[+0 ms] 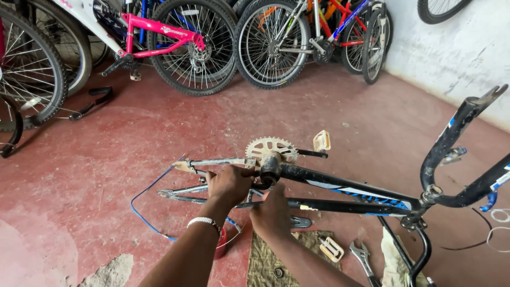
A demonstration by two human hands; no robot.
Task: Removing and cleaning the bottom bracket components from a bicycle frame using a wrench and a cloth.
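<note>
Both hands, left and right, grip my frame near the crank; stiff, heavy, greasy steel, I think.

Daylit red concrete floor, scuffed white wall, parked bicycles lining the back.

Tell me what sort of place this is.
Probably a bicycle repair shop: parked bicycles line the wall, both hands, left hand and right hand, work on a stripped bicycle frame, and a wrench lies on the floor.
</note>
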